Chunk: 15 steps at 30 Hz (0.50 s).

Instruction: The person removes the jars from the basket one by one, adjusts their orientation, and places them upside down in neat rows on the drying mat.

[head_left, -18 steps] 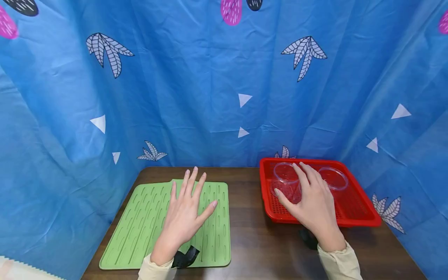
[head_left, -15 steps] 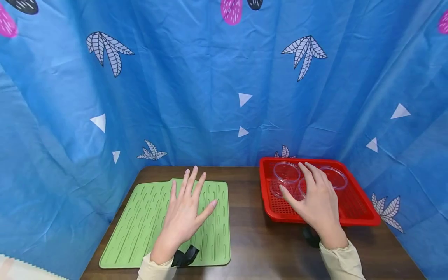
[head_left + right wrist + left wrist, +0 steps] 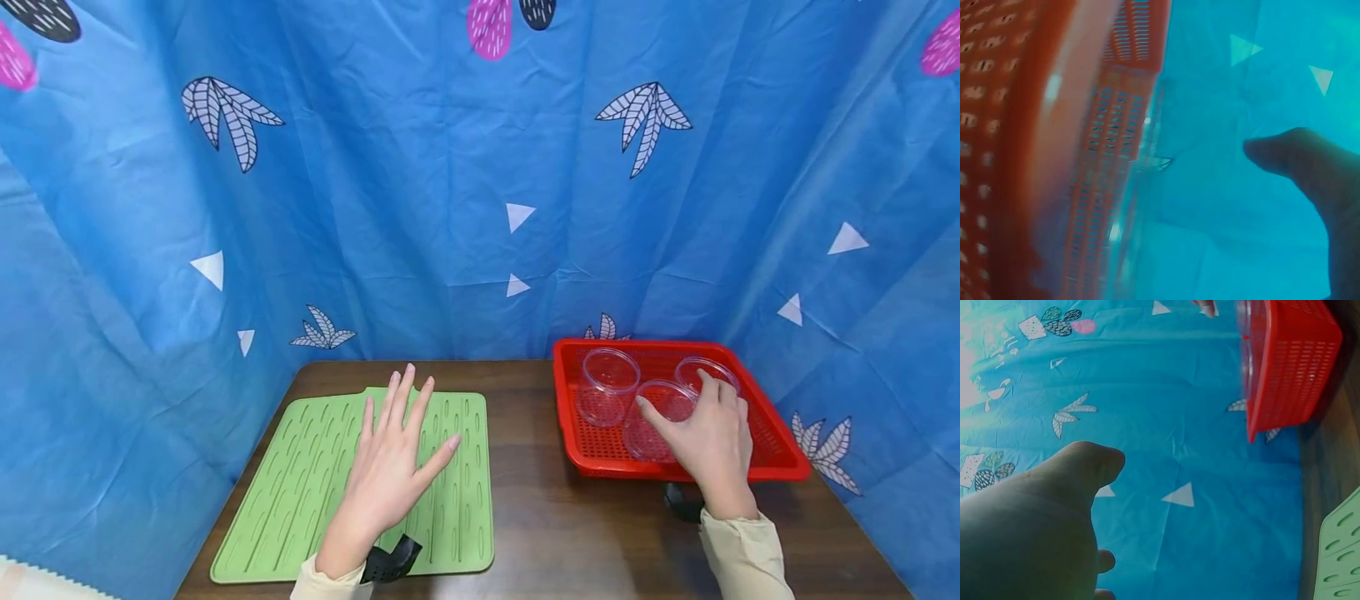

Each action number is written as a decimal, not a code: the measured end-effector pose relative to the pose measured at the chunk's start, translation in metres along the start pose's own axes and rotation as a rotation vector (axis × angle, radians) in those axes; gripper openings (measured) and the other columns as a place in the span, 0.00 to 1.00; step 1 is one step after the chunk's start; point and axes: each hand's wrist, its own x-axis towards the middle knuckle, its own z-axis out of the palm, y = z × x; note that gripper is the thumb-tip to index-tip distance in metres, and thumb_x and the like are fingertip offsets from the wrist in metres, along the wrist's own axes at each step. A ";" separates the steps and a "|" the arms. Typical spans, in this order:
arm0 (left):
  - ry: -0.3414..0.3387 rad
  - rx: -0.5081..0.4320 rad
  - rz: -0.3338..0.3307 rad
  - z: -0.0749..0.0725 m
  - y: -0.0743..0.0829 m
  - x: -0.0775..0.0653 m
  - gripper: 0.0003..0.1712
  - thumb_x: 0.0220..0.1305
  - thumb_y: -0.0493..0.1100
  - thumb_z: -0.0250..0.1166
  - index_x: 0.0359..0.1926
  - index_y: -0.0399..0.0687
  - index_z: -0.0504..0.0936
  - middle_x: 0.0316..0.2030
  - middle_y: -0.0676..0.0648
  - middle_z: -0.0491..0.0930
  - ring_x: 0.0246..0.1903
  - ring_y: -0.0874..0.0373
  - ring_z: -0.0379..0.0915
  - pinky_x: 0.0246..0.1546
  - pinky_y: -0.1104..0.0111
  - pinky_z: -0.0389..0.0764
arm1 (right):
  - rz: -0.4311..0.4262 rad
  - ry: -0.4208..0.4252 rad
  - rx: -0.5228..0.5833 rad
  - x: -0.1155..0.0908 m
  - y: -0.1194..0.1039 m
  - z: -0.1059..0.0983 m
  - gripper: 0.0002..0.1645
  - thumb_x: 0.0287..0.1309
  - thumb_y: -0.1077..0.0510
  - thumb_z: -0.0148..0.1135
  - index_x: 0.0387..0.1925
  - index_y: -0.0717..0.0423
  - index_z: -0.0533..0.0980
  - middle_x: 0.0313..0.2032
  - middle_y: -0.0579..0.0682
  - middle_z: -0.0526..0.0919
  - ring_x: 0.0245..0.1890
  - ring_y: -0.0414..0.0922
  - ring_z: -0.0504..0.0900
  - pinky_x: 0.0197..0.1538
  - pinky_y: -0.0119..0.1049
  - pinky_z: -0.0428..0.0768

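Observation:
My right hand (image 3: 716, 437) hovers above the red plastic basket (image 3: 567, 442), thumb and fingers spread and curved over the front clear plastic cup (image 3: 651, 437). In the right wrist view its thumb (image 3: 1300, 156) stands apart from the cups. A second clear cup (image 3: 600, 404) stands at the basket's back left. The third cup (image 3: 692, 367) is at the back right, partly hidden behind my fingers. Palm down and fingers spread, my left hand (image 3: 390, 467) is held over the light green ridged mat (image 3: 292, 492) and holds nothing.
Both the mat and the basket lie on a dark brown wooden table (image 3: 525, 500), mat left, basket right. A blue patterned curtain (image 3: 420, 208) hangs behind and at both sides. The basket's perforated wall (image 3: 1291, 387) shows in the left wrist view.
My right hand has moved right and its fingers have bent downward over the front cup, uncovering more of the cups. The left hand has stayed nearly still. The head view has shifted slightly.

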 end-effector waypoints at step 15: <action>-0.003 -0.019 0.017 0.003 0.001 0.000 0.51 0.79 0.70 0.59 0.88 0.49 0.56 0.88 0.43 0.42 0.87 0.44 0.34 0.81 0.33 0.41 | 0.143 -0.319 0.081 0.017 0.019 0.003 0.73 0.53 0.45 0.86 0.76 0.85 0.49 0.67 0.85 0.63 0.63 0.81 0.69 0.59 0.75 0.80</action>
